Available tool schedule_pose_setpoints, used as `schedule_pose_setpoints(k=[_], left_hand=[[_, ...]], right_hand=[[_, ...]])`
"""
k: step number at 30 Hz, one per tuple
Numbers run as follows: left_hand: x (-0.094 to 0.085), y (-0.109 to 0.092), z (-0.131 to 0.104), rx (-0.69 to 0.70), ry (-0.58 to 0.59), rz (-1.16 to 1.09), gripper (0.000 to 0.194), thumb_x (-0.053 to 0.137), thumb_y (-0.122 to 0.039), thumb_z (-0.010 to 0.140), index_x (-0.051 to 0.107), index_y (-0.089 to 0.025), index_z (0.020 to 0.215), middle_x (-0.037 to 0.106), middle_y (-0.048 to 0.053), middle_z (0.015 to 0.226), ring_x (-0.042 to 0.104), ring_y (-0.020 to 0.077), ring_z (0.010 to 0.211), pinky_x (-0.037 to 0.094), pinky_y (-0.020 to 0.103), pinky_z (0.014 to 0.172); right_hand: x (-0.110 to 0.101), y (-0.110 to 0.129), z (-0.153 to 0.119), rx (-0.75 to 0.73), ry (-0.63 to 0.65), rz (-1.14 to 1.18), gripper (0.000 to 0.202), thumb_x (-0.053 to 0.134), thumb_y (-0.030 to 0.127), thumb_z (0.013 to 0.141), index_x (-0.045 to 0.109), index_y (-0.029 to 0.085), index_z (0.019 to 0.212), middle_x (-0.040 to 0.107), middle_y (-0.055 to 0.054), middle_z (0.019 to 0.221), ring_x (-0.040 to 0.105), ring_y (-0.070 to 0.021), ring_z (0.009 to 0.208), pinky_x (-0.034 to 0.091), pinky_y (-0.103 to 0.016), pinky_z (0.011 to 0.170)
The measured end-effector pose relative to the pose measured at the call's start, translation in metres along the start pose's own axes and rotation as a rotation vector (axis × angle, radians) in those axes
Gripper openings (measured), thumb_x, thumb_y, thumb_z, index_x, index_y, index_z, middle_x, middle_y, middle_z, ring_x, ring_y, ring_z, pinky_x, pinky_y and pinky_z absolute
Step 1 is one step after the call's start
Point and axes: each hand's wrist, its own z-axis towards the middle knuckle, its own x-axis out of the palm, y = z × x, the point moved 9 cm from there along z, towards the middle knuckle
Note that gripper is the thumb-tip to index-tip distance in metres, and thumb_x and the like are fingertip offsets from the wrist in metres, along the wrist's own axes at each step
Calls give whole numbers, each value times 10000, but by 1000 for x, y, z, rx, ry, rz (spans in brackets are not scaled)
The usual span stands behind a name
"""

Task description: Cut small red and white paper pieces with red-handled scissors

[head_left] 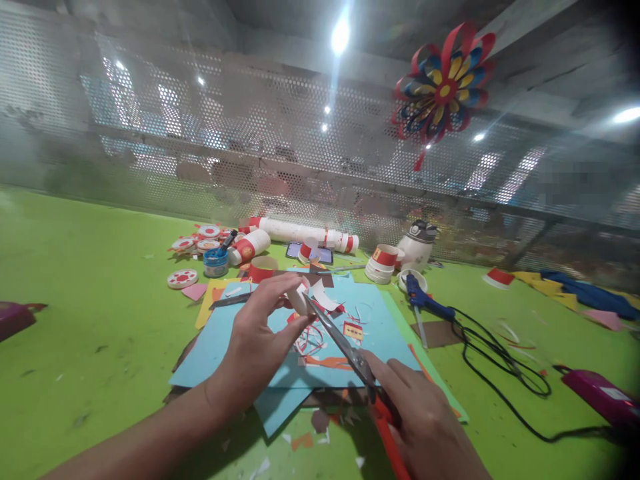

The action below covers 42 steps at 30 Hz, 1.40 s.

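My left hand (257,343) pinches a small white paper piece (299,298) between thumb and fingers. My right hand (417,417) is wrapped round the red handles of a pair of scissors (356,360). The scissors' blades point up and left, and their tips touch or nearly touch the white piece. Beneath both lies a stack of light blue paper (385,327), strewn with red and white cut strips, an orange scrap (327,362) and a small yellow-and-red piece (353,331). A curved white strip (325,295) rests just right of the held piece.
Behind the paper stand white cups with red bands (381,263), a long white tube (305,232), a blue tin (216,263) and a phone (320,253). A blue glue gun (425,297) with a black cord lies right. A paper flower (445,90) hangs above.
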Motion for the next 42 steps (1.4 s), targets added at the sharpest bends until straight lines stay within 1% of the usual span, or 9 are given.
schedule_pose_setpoints(k=[3,8,14,19,24,31,35,38,42], left_hand=[[-2,-3,1,36,-12,6,422,650,-124,745,548,-223,1142,593,68,1150,576,206,1073,546,368,869],[-4,-6,1,74,-22,36,433,644,-103,743,546,-228,1146,584,63,1152,581,198,1059,555,355,857],[-2,-10,1,96,-2,7,443,645,-95,740,546,-217,1154,583,80,1157,575,224,1074,558,386,853],[-1,-9,1,70,3,1,432,639,-99,747,548,-213,1154,588,79,1151,574,220,1073,555,380,860],[-1,-7,1,34,2,11,416,639,-113,752,555,-216,1146,594,78,1152,565,221,1084,553,376,860],[2,-4,1,-3,43,4,435,616,-106,763,537,-201,1180,583,101,1185,536,236,1133,529,395,897],[5,-1,-1,-13,67,-21,453,610,-104,766,521,-191,1201,569,116,1213,515,246,1165,511,410,926],[5,0,-2,-7,58,-19,450,613,-107,763,526,-200,1195,575,112,1210,520,249,1161,518,413,914],[3,-2,-1,11,36,15,443,621,-116,754,544,-226,1177,595,96,1183,542,248,1131,537,410,878]], right_hand=[[0,-1,1,14,8,8,412,493,237,870,480,142,1270,625,-95,836,611,-265,722,505,-421,625],[0,-3,0,51,20,30,429,541,219,841,483,173,1263,634,-99,900,628,-258,813,529,-381,680],[-2,1,-1,-7,-14,-16,434,546,214,830,498,137,1255,661,-121,904,645,-269,784,534,-356,616],[-3,3,0,-12,-19,-33,421,544,233,838,511,110,1239,665,-121,866,644,-269,747,528,-362,599],[-2,3,0,-24,-9,-25,421,504,197,845,484,117,1258,662,-124,876,642,-262,726,529,-366,586],[3,-3,-2,59,57,71,425,529,197,837,498,147,1258,664,-113,899,637,-272,796,530,-405,685],[2,-1,0,84,88,131,425,528,180,828,506,155,1252,663,-96,884,631,-264,801,522,-413,726],[2,1,1,90,110,147,418,511,159,834,506,151,1252,662,-91,882,630,-258,817,520,-410,744],[4,-2,0,99,119,119,415,515,184,840,511,138,1253,667,-119,946,632,-268,850,527,-425,753]])
